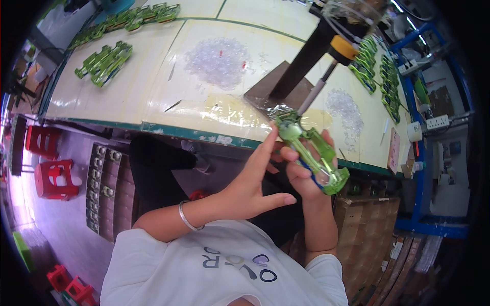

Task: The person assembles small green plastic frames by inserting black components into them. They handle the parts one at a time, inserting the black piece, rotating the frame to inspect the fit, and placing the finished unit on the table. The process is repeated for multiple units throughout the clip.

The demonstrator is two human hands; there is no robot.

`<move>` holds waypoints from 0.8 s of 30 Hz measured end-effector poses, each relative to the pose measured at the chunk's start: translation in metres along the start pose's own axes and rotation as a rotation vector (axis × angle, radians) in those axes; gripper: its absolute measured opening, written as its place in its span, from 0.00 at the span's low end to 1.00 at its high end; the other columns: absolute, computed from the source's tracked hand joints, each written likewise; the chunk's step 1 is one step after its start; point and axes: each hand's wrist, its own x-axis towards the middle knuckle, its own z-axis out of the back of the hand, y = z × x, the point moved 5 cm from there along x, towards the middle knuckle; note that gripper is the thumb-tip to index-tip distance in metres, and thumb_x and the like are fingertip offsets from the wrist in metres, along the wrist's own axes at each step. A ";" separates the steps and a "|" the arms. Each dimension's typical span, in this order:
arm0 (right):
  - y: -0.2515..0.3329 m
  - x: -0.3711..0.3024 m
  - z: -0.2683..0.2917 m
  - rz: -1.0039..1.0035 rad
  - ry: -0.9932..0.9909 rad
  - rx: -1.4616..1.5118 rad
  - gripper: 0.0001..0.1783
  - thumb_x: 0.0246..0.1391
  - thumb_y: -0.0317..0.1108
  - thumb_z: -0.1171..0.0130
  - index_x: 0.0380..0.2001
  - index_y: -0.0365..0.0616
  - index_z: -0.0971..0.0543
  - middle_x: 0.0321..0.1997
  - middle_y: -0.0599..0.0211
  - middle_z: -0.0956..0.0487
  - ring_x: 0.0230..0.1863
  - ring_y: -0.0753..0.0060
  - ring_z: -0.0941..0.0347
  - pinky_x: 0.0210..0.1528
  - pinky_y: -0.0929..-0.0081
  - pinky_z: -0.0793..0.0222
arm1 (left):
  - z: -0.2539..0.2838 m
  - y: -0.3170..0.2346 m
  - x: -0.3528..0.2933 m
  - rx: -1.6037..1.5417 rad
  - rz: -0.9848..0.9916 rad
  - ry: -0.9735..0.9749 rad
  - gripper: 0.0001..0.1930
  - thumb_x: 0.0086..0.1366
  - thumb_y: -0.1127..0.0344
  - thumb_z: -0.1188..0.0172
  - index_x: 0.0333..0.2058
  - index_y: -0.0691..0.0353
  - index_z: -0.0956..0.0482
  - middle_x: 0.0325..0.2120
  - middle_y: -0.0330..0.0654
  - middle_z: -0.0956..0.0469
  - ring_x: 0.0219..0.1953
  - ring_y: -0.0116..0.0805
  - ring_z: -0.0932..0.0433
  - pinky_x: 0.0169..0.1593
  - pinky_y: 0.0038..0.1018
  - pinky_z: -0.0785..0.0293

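Observation:
My right hand [306, 181] grips a shiny green plastic frame part [312, 153], with open gaps and a dark blue patch underneath. It is tilted, held over the table's front edge. My left hand [258, 176], a bracelet at its wrist, has thumb and fingers spread; its fingertips reach the part's far end, and I cannot tell whether they touch it. A slim grey rod [315, 92] with a yellow collar [343, 49] slants down to that same end. Clear film-like plastic [280, 109] lies by the rod's tip.
A dark post [301, 61] rises from a brown metal plate [263, 86]. Clear small pieces lie in a large pile [217, 61] and a smaller one [345, 115]. More green parts lie at left [106, 62] and right [389, 86]. Red stools [57, 179] stand on the floor.

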 end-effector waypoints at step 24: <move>0.302 0.016 0.008 0.557 -0.676 -2.866 0.27 0.40 0.35 0.44 0.49 0.52 0.33 0.55 0.64 0.37 0.56 0.66 0.44 0.56 0.65 0.52 | 0.156 0.010 0.002 0.791 -0.076 -0.717 0.06 0.52 0.72 0.46 0.30 0.65 0.28 0.33 0.44 0.29 0.35 0.35 0.33 0.39 0.26 0.36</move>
